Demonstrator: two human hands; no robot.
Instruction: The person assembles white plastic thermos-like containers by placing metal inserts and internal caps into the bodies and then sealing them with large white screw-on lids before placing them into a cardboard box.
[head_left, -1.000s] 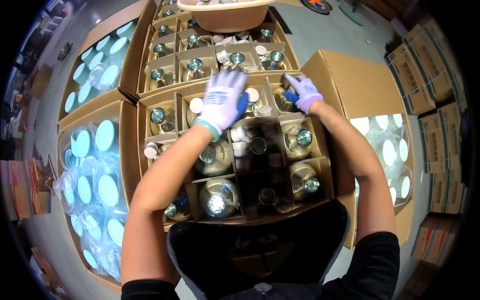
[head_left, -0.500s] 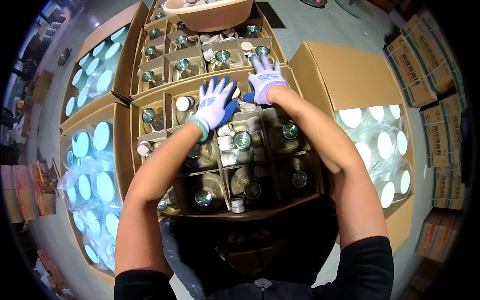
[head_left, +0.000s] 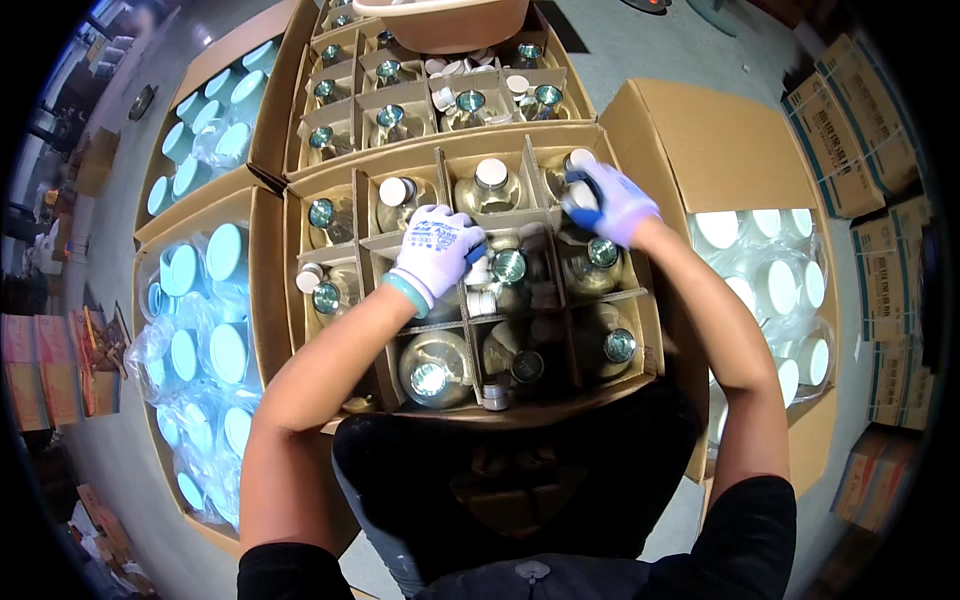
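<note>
A cardboard box (head_left: 455,150) with divider cells holds several clear glass bottles before me. My right hand (head_left: 622,205), in a white and blue glove, is closed around a white cap (head_left: 580,196) over the far right cells. Just behind that cap, another white cap (head_left: 579,159) shows on a bottle. Over the middle row, my left hand (head_left: 438,250) has its fingers curled down, and what they hold, if anything, is hidden. Loose white caps (head_left: 482,300) lie beside an uncapped bottle (head_left: 509,266) to its right. In the back row stands a white-capped bottle (head_left: 490,180).
Behind is another divided box (head_left: 410,132) of bottles and loose caps, with a pinkish tub (head_left: 445,28) on it. Boxes of pale blue-lidded containers (head_left: 227,255) stand at left. An open carton (head_left: 700,150) with white-lidded containers (head_left: 775,287) is at right. Strapped cartons (head_left: 860,120) line the far right.
My right hand has moved right and nearer, from spread fingers to gripping a white cap. My left hand has come nearer and curled its fingers. The whole view has shifted slightly.
</note>
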